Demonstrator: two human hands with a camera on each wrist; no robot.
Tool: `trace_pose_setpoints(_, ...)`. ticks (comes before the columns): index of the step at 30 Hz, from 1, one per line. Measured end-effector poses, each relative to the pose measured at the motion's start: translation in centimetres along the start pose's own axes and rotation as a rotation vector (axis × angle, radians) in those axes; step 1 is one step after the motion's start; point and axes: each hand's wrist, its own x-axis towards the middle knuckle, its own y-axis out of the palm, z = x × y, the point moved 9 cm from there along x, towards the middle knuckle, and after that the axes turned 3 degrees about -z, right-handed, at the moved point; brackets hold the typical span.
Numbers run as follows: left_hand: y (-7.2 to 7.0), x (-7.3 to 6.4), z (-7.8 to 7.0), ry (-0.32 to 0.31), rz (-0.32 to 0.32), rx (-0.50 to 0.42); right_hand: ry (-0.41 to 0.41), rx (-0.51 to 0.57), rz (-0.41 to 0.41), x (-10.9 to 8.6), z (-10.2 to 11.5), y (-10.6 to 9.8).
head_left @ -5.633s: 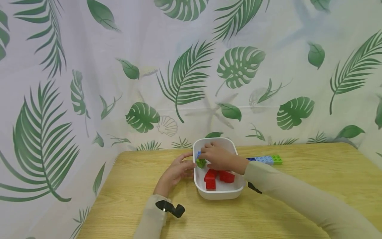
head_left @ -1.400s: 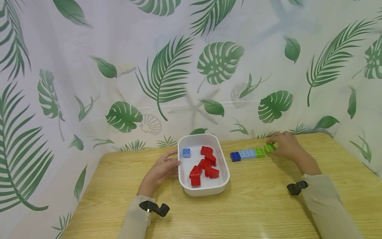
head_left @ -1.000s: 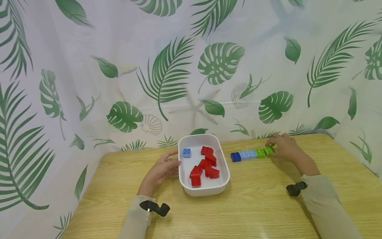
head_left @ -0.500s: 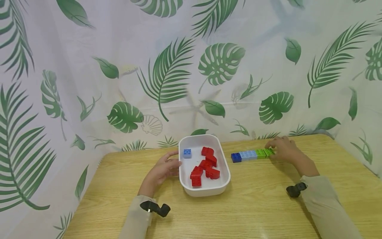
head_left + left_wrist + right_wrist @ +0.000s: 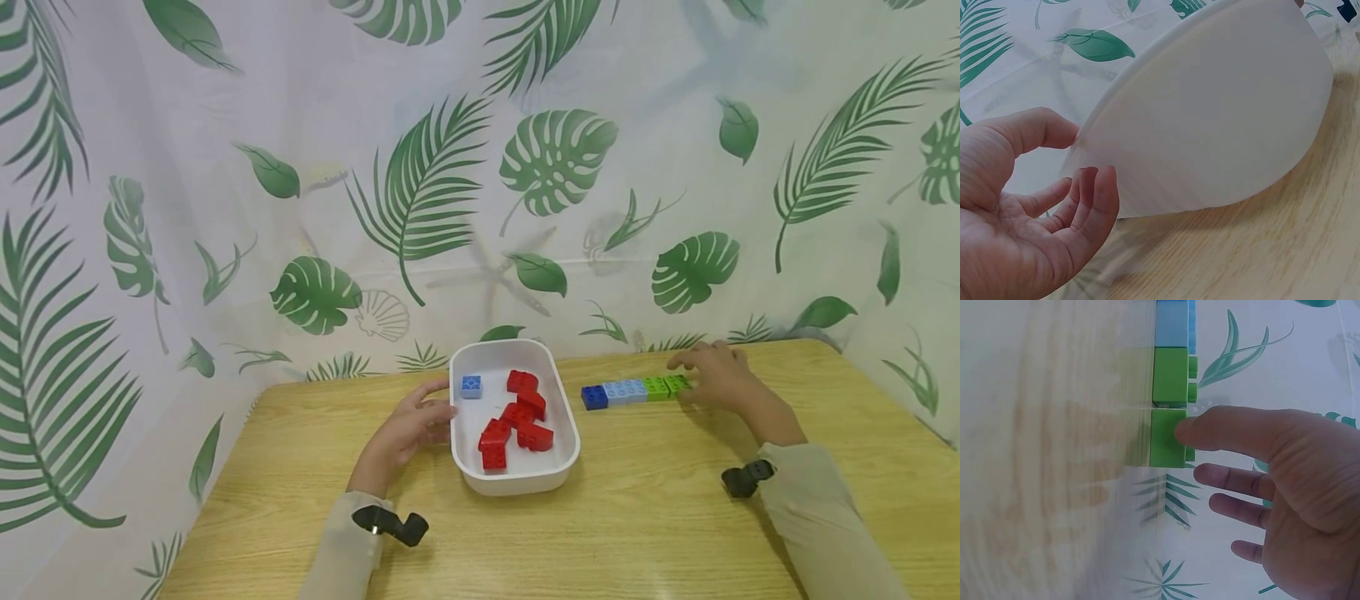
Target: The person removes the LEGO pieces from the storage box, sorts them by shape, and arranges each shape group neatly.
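A white plastic tray [image 5: 517,485] holds one light blue toy brick [image 5: 471,386] and several red toy bricks [image 5: 517,414]. My left hand [image 5: 405,429] is at the tray's left side, fingers loosely bent; in the left wrist view the thumb [image 5: 1063,132] touches the rim. To the tray's right lies a row of a dark blue brick [image 5: 594,397], a light blue section [image 5: 626,392] and a green brick [image 5: 656,387]. At its right end my right hand [image 5: 720,379] pinches another green brick [image 5: 1168,439]. A thin gap separates the two green bricks.
The wooden table [image 5: 600,533] runs back to a leaf-patterned curtain [image 5: 480,208], which also hangs at both sides. Each wrist wears a small black camera, the left one [image 5: 390,523] and the right one [image 5: 747,479].
Earlier the right hand was inside the tray. It then carried a green brick to the row's right end and slid it left against the other green brick. The left hand has stayed at the tray.
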Motion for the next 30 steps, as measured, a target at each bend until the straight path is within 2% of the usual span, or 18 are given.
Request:
trace_pose_setpoints(8,-0.1,0.0,-0.1,-0.009,-0.015,-0.008,0.007,-0.001,-0.063,0.2,0.3,-1.1)
trace_pose_setpoints(15,0.0,-0.1,0.0,-0.011,-0.020,-0.004,-0.029,0.036,-0.185,0.2,1.9,-2.9)
trace_pose_setpoints(19,0.0,-0.2,-0.1,-0.012,-0.016,0.002,-0.097,0.050,-0.280,0.1,4.0,-4.5)
trace_pose_setpoints(24,0.0,-0.2,-0.2,0.002,-0.003,-0.005,-0.218,0.101,-0.429,-0.2,7.5,-6.5)
trace_pose_setpoints(27,-0.1,-0.1,-0.1,0.000,-0.001,-0.010,-0.269,0.146,-0.459,-0.1,9.6,-7.1)
trace_pose_setpoints(30,-0.1,0.0,0.0,-0.006,0.000,-0.010,-0.292,0.176,-0.448,0.3,11.7,-7.0)
